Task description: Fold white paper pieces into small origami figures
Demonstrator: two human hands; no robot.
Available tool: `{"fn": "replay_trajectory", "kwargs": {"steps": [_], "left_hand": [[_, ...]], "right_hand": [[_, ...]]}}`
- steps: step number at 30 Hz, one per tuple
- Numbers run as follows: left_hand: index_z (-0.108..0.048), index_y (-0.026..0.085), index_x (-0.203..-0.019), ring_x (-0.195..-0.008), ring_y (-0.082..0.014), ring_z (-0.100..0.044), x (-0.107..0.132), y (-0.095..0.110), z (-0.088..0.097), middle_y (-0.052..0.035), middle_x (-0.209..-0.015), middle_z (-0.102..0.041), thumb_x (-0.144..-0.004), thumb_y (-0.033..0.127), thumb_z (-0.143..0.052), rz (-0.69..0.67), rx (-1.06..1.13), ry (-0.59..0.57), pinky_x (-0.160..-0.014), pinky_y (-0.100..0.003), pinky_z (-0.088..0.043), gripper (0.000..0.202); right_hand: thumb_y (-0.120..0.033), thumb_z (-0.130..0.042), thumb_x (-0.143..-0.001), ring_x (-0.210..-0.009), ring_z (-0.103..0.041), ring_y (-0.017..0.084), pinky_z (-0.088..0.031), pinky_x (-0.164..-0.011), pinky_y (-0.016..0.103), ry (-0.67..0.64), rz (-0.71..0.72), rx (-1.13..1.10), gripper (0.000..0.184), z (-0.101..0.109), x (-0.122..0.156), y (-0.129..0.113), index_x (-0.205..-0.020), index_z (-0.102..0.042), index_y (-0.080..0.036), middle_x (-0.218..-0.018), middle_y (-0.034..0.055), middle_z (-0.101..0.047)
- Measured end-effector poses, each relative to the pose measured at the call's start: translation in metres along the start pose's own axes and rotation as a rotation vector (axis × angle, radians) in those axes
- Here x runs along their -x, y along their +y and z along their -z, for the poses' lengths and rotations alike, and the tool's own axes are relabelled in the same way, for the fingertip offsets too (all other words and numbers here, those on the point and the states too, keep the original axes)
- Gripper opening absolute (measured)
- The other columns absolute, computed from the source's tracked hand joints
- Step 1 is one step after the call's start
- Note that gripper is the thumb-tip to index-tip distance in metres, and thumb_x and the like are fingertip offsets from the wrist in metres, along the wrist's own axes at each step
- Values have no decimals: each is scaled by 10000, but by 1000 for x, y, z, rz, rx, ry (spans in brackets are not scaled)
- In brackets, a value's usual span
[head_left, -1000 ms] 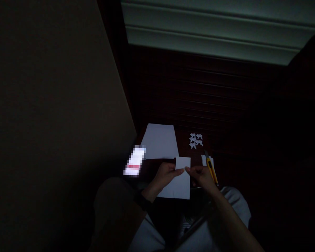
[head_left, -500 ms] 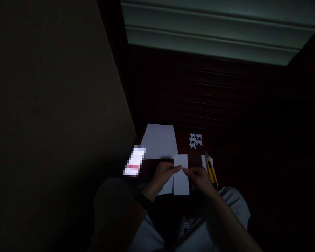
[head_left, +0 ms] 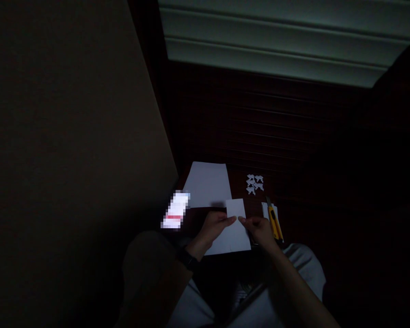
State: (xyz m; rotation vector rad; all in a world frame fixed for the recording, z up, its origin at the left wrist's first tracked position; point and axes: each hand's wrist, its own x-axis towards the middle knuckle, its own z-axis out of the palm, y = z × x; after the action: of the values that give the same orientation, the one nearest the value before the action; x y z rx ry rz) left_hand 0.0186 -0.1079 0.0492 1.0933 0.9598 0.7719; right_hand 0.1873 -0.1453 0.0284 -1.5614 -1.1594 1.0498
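A small piece of white paper (head_left: 235, 207) is pinched between my two hands, its top edge standing above my thumbs. My left hand (head_left: 216, 225) grips its left side, and a dark band circles that wrist. From the other side my right hand (head_left: 258, 229) holds it, the thumb tips close together near the middle. Below and behind my fingers lies a white sheet (head_left: 227, 242) at the table's near edge. Where the held piece ends against that sheet is hard to make out in the dim light.
A larger white sheet (head_left: 208, 184) lies at the back, beside a lit, pixelated phone-like screen (head_left: 175, 210). Several small folded paper shapes (head_left: 254, 183) sit at the back right. A yellow utility knife (head_left: 274, 222), blade showing, rests on white papers (head_left: 265, 211) near my right hand.
The held paper's long lower part no longer hangs below my thumbs, and more of the sheet beneath shows there. Both hands stay in nearly the same place.
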Motion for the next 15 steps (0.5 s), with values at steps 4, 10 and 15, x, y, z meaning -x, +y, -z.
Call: {"fn": "replay_trajectory", "kwargs": {"steps": [4, 10, 15], "left_hand": [[-671, 113, -713, -557, -149, -585, -2, 1, 0, -53, -664, -663, -618, 466, -663, -13, 12, 34, -511, -226, -412, 366], [-666, 115, -734, -578, -152, -589, -2, -3, 0, -55, -701, -670, -623, 474, -656, -49, 41, 73, -516, -227, -419, 376], [-661, 115, -750, -594, -155, -592, -2, -7, -2, -56, -705, -669, -633, 451, -661, -82, 66, 117, -524, -227, -426, 356]], "right_hand": [[-517, -579, -690, -301, -297, 58, -178, -310, 193, -96, -46, -53, 415, 1, 3, -1, -491, -503, -160, -359, -57, -378], [-510, -590, -679, -331, -251, 55, -169, -335, 201, -57, -23, -76, 415, -2, 4, 3, -476, -465, -170, -364, -68, -339], [-498, -602, -669, -411, -264, 61, -202, -393, 206, -32, 43, -50, 423, -3, 2, 8, -459, -459, -160, -427, -55, -343]]}}
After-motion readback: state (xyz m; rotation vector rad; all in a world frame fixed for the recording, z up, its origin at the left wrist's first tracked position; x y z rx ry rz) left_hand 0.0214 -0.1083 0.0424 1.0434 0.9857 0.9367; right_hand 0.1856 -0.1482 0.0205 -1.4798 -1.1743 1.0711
